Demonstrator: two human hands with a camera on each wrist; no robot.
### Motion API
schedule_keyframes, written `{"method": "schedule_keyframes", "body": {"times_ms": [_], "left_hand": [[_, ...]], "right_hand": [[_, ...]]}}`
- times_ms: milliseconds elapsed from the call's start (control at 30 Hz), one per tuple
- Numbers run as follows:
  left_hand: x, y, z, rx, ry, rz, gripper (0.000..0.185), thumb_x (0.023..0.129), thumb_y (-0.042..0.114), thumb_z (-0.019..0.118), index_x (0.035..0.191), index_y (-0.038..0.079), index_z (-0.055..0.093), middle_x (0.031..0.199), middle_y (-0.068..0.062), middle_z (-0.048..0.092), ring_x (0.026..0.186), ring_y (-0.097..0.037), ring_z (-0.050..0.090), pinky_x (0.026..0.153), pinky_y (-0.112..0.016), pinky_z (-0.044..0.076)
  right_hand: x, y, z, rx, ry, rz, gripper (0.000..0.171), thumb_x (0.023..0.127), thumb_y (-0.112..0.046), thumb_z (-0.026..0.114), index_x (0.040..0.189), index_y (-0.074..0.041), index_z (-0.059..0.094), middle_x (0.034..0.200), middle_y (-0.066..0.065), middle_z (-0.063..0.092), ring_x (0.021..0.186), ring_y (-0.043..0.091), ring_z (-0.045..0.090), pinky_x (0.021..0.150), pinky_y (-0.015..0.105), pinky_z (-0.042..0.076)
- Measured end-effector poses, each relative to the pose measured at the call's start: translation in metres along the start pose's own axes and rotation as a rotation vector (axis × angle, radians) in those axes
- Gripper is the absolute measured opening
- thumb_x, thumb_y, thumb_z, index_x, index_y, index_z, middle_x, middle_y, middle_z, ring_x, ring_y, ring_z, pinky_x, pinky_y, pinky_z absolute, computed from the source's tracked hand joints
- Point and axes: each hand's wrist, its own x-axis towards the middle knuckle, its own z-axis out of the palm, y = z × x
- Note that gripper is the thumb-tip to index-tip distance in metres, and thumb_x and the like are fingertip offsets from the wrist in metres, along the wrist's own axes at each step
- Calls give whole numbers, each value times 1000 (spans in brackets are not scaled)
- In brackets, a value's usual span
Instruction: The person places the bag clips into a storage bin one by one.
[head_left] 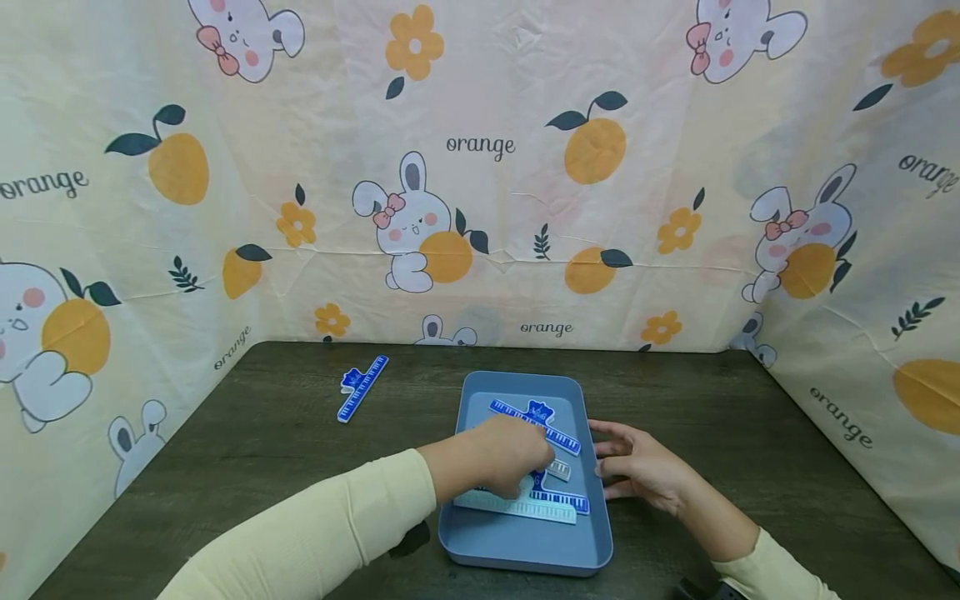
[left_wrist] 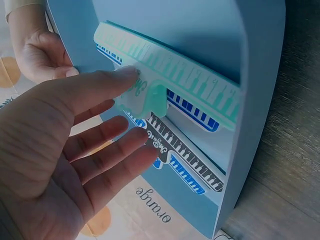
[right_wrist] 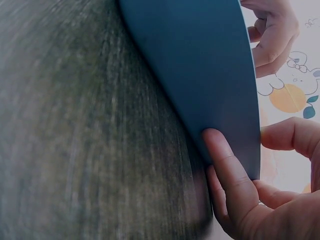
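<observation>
In the head view a blue tray (head_left: 517, 546) holds several piano-keyboard clips. My left hand (head_left: 513, 454) reaches over them, and its thumb and index finger pinch the tab of a mint-green clip (left_wrist: 192, 75). The other fingers are spread beside it. The mint clip overlaps a dark blue clip (left_wrist: 192, 110) in the tray. A black clip (left_wrist: 185, 150) and a brighter blue clip (left_wrist: 185, 175) lie further along. My right hand (right_wrist: 270, 205) grips the tray's side wall, thumb at the rim and fingers against the outside.
Another blue clip (head_left: 362, 390) lies on the dark wooden table (head_left: 300, 467), left of the tray. A patterned cloth (head_left: 495, 217) with rabbits and oranges stands behind the table and along both sides.
</observation>
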Motion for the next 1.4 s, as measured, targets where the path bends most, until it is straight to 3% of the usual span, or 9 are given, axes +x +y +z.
{"method": "schedule_keyframes", "body": {"times_ms": [267, 467, 600, 867, 1167, 1400], "left_hand": [[-3, -1, -5, -54, 11, -13, 40, 80, 27, 81, 118, 25, 69, 107, 7, 64, 91, -7, 60, 79, -25, 52], [-5, -5, -9, -70, 49, -16, 41, 82, 29, 79, 120, 22, 69, 105, 5, 63, 85, -6, 57, 72, -21, 51], [-7, -8, -10, -69, 91, -4, 36, 83, 29, 78, 118, 20, 70, 104, 4, 62, 83, -5, 55, 68, -19, 49], [-20, -15, -9, -83, 179, -10, 36, 83, 27, 77, 118, 20, 69, 110, 2, 61, 90, -7, 56, 78, -22, 51], [-35, -32, -6, -64, 326, -34, 33, 82, 24, 77, 113, 18, 70, 105, 1, 59, 85, -10, 54, 68, -22, 48], [-47, -42, -6, -86, 397, -81, 28, 82, 20, 76, 109, 18, 71, 98, 1, 59, 82, -12, 53, 65, -25, 47]], "right_hand": [[1, 0, -1, -3, 17, 9, 81, 83, 7, 61, 152, 3, 19, 132, 31, 49, 92, 27, 65, 73, 47, 58], [0, -1, -1, 4, 14, 11, 81, 83, 6, 62, 152, 3, 19, 132, 31, 49, 94, 28, 65, 75, 49, 57], [-2, -2, -1, 3, 2, 3, 81, 84, 6, 61, 152, 3, 17, 133, 31, 48, 93, 27, 64, 74, 48, 57], [1, 0, -1, 0, 8, 1, 82, 84, 5, 63, 152, 3, 18, 131, 29, 50, 91, 26, 64, 72, 46, 58], [1, 0, 0, -2, 15, -2, 82, 83, 5, 63, 152, 3, 19, 130, 28, 51, 90, 26, 64, 71, 45, 58], [1, 0, 0, -6, 21, -2, 82, 82, 6, 63, 151, 3, 19, 131, 29, 51, 90, 26, 64, 71, 45, 58]]}}
